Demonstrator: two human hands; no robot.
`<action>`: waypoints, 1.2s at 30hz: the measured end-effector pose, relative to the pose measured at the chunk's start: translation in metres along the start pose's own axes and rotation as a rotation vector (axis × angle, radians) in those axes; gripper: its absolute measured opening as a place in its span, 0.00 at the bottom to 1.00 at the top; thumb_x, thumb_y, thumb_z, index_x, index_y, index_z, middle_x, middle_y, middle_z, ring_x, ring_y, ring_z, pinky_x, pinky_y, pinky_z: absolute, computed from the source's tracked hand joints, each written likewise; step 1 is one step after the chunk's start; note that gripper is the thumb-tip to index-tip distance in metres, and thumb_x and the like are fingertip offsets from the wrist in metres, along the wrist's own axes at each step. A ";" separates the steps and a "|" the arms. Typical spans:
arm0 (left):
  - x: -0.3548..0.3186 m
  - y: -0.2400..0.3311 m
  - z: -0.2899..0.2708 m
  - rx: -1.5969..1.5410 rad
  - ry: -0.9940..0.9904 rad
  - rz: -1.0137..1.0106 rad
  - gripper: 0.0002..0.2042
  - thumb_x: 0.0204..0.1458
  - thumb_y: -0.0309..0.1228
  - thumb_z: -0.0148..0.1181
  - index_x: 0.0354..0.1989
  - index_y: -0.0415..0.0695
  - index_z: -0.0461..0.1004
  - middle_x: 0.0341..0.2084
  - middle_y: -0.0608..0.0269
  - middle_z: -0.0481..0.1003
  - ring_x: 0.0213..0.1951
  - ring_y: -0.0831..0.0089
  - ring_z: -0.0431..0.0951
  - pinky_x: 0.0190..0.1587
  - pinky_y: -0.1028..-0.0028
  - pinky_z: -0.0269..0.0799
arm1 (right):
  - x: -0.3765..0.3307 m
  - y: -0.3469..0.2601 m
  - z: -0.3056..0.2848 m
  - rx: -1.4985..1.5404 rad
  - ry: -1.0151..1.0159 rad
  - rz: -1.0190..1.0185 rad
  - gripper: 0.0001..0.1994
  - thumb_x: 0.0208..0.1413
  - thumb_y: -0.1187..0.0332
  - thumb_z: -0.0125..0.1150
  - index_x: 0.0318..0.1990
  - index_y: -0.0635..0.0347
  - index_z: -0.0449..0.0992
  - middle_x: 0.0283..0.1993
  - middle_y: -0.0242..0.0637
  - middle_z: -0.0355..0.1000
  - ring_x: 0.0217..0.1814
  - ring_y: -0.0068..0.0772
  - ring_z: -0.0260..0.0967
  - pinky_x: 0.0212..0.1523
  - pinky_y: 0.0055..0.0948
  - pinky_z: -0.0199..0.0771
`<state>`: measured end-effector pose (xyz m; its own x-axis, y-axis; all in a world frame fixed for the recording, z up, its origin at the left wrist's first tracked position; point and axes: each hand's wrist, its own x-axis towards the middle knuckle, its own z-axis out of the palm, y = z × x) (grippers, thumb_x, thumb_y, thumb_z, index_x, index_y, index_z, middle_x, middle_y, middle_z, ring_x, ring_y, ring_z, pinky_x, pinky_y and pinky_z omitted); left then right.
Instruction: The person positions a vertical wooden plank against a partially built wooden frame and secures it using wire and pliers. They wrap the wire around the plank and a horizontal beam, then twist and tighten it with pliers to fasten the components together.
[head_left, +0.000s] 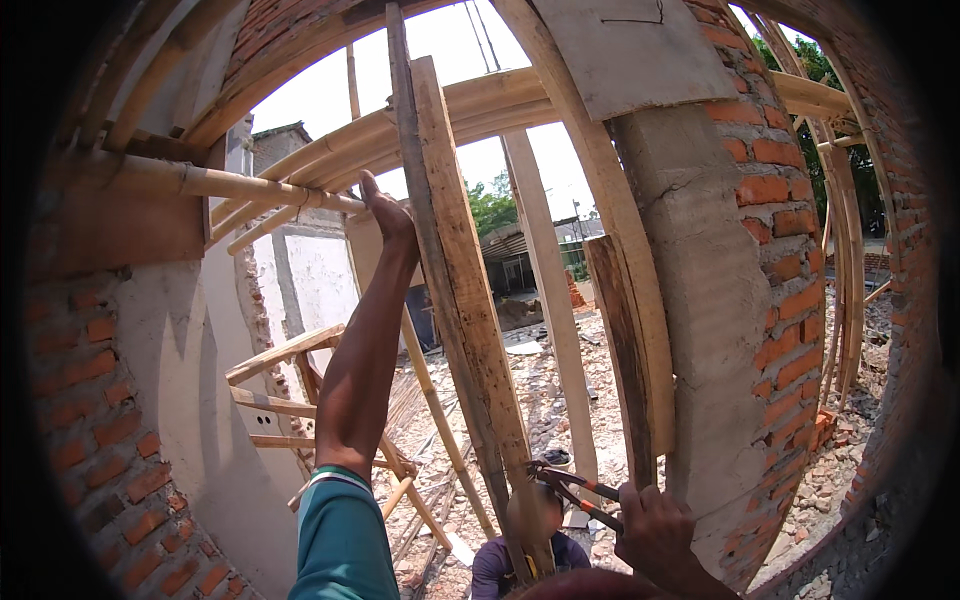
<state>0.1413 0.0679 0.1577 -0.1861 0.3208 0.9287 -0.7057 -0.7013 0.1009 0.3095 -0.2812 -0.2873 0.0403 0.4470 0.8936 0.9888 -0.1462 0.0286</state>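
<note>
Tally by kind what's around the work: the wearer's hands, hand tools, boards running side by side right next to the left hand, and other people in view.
Wearer's hands: 2, left hand and right hand
Pincers: 1
Boards: 2
Other person: 1
Total: 6

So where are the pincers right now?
In the head view, the pincers are low and right of centre, in the person's right hand, with their head beside the tall upright timber.
</note>
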 end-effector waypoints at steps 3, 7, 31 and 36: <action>-0.023 0.013 0.022 0.091 -0.176 -0.119 0.49 0.61 0.70 0.43 0.81 0.51 0.35 0.81 0.54 0.32 0.80 0.52 0.35 0.77 0.53 0.30 | -0.009 0.018 -0.015 0.012 -0.025 0.033 0.16 0.48 0.64 0.66 0.45 0.54 0.75 0.28 0.34 0.64 0.26 0.37 0.70 0.25 0.41 0.66; -0.077 0.060 0.050 0.230 -0.397 -0.173 0.50 0.52 0.45 0.73 0.78 0.53 0.43 0.67 0.36 0.61 0.63 0.51 0.71 0.61 0.53 0.73 | -0.019 0.024 -0.027 -0.033 -0.069 0.031 0.19 0.45 0.65 0.67 0.46 0.55 0.73 0.29 0.36 0.66 0.27 0.40 0.71 0.26 0.42 0.69; -0.252 0.092 -0.119 0.292 -0.196 -0.299 0.46 0.60 0.59 0.62 0.75 0.47 0.44 0.65 0.48 0.60 0.70 0.51 0.60 0.65 0.51 0.62 | 0.013 -0.028 0.013 0.002 -0.073 0.023 0.28 0.43 0.70 0.72 0.56 0.52 0.73 0.30 0.35 0.64 0.29 0.40 0.70 0.29 0.41 0.70; -0.460 0.121 -0.167 0.428 -0.122 -0.541 0.51 0.53 0.66 0.63 0.74 0.49 0.45 0.69 0.38 0.57 0.70 0.47 0.61 0.69 0.42 0.62 | 0.005 -0.022 0.014 -0.129 -0.084 -0.054 0.30 0.38 0.65 0.80 0.53 0.49 0.76 0.35 0.31 0.76 0.30 0.37 0.77 0.29 0.35 0.77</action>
<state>0.0276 -0.0581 -0.3173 0.2114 0.6393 0.7393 -0.3414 -0.6605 0.6687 0.2894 -0.2639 -0.2899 0.0043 0.5290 0.8486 0.9635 -0.2294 0.1381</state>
